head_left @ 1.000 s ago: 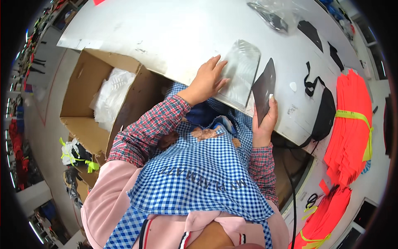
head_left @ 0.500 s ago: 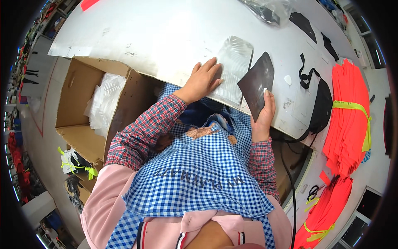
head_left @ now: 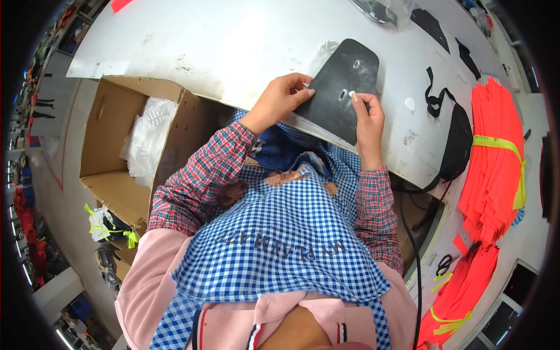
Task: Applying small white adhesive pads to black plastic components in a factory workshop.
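On the white table, black panel now flat under both hands.

The person wears a red, white and blue plaid shirt with long sleeves, a blue-and-white checked apron bearing dark lettering, and pink trousers.

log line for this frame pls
left hand: holds edge of black flat piece | right hand: pinches its near edge | piece on white table | cardboard box at left

Both hands forward, left hand curled, right hand pinching, forearms bent inward.
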A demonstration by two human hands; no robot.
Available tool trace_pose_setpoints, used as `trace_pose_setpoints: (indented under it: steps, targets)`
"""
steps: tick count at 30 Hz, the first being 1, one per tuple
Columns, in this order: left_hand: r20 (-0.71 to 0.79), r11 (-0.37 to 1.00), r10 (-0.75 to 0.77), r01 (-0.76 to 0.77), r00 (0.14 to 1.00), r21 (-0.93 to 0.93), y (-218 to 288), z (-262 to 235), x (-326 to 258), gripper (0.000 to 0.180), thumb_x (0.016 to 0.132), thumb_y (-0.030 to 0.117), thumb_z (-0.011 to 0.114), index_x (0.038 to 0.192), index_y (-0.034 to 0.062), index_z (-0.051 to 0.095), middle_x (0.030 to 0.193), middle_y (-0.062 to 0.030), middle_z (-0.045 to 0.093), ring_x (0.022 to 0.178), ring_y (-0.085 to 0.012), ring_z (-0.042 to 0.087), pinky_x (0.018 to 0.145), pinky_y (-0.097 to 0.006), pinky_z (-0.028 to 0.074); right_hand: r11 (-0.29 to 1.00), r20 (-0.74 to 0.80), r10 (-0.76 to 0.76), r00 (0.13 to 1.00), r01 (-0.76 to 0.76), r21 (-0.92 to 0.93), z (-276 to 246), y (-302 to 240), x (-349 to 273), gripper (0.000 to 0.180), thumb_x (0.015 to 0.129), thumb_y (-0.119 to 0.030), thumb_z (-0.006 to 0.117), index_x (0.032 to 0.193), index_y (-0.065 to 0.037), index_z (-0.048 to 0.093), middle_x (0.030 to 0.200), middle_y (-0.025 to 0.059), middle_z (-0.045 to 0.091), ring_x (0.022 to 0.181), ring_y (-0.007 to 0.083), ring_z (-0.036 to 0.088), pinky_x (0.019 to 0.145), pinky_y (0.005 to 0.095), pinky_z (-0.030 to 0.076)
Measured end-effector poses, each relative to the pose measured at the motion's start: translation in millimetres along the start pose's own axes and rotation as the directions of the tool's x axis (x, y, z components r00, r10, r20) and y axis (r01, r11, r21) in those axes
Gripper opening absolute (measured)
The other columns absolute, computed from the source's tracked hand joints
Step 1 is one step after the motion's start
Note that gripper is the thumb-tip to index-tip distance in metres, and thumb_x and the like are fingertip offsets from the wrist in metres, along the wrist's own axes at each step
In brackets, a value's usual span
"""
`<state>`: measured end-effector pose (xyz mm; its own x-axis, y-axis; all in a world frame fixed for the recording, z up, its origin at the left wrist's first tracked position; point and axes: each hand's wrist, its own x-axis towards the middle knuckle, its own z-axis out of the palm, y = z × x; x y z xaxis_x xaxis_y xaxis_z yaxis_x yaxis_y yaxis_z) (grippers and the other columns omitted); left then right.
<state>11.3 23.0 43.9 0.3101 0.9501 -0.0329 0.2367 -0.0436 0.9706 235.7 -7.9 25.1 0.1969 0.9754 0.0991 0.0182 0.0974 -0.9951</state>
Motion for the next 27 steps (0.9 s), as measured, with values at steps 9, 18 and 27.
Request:
trace_pose_setpoints:
  steps: [9, 18, 27]
  targets:
    - [-0.122, 0.995, -0.011, 0.023, 0.992, 0.099, -31, -7, 10, 0.029, 0.091, 0.018, 0.069, 0.109, -0.0045, 0.068, 0.089, -0.0096, 0.071, 0.077, -0.0143, 0.063, 0.071, -0.028, 0.052, 0.979, -0.159, 0.071, 0.985, -0.099, -0.176, 1, 15, 16, 0.022, 0.09, -0.021, 0.071, 0.094, 0.0, 0.066, 0.101, 0.0078, 0.069, 0.072, 0.0104, 0.059, 0.067, 0.0262, 0.049]
    - [-0.105, 0.966, -0.027, 0.053, 0.994, 0.255, -30, -9, 3, 0.031, 0.093, 0.023, 0.068, 0.112, -0.0025, 0.067, 0.091, -0.0088, 0.071, 0.079, -0.0148, 0.063, 0.073, -0.029, 0.052, 0.943, -0.144, 0.025, 0.989, -0.071, -0.325, -5, 42, 23, 0.021, 0.089, -0.02, 0.071, 0.097, -0.001, 0.067, 0.098, 0.0114, 0.072, 0.078, 0.0168, 0.066, 0.073, 0.0305, 0.053]
    - [-0.112, 0.942, 0.003, 0.035, 0.994, 0.334, -25, -10, 3, 0.029, 0.089, 0.016, 0.069, 0.11, -0.0037, 0.067, 0.092, -0.0162, 0.069, 0.075, -0.0242, 0.067, 0.072, -0.034, 0.054, 0.919, -0.144, 0.026, 0.989, -0.08, -0.385, -4, 39, 20, 0.02, 0.089, -0.021, 0.071, 0.094, -0.002, 0.067, 0.079, 0.0069, 0.069, 0.07, 0.0145, 0.063, 0.066, 0.0304, 0.051]
